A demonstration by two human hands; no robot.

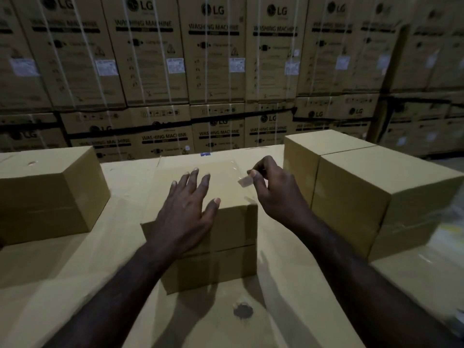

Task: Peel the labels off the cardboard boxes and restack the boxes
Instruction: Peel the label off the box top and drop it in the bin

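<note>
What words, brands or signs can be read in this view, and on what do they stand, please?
"LG": on the stacked cartons behind the work surface.
"WASHING MACHINE": on the same cartons, under the logo.
White stickers and small handling symbols on those cartons: too blurred to read.
Middle box, left hand, right hand: no readable text.

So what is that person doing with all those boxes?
A person is peeling something off the middle box. The left hand lies flat on the box top to hold it steady. The right hand pinches a small pale strip, a bit of label or tape, lifted at the top's right edge. More plain boxes sit to the left and right, all on a big cardboard surface. Behind is a wall of washing machine cartons.
</note>
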